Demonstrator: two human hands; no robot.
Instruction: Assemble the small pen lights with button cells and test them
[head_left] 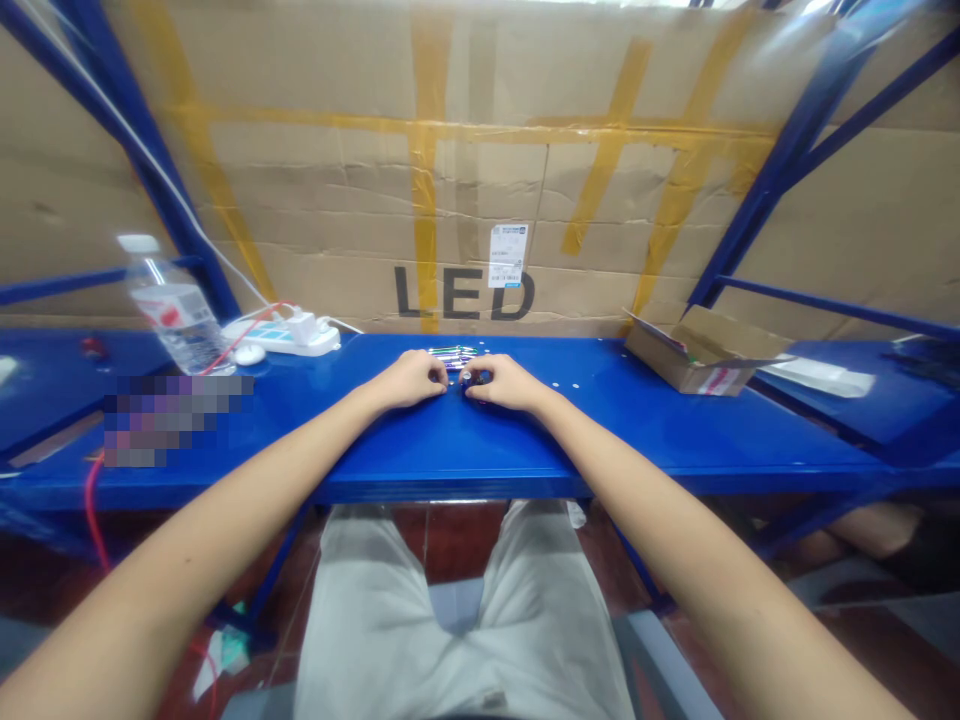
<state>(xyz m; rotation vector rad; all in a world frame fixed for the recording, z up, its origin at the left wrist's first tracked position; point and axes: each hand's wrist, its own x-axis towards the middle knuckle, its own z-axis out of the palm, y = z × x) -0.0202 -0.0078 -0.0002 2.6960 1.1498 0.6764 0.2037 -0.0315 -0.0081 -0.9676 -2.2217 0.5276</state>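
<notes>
My right hand (511, 384) is closed in a pinch around a small dark, purplish piece (471, 381) with a pale spot on top; its exact kind is too small to make out. Facing it across a narrow gap, my left hand (409, 381) is curled with thumb and fingertips together. Whatever may be in that pinch is hidden. Just behind both hands lies a row of slender, shiny, multicoloured sticks (452, 356) that look like pens, on the blue tabletop (450, 450).
An open cardboard box (694, 365) stands at right. At left are a water bottle (176, 315), a white power strip (300, 337) with cables, and a pixelated patch. Small white bits (575, 386) dot the tabletop. A large carton (337, 220) marked LED rises behind, between blue posts.
</notes>
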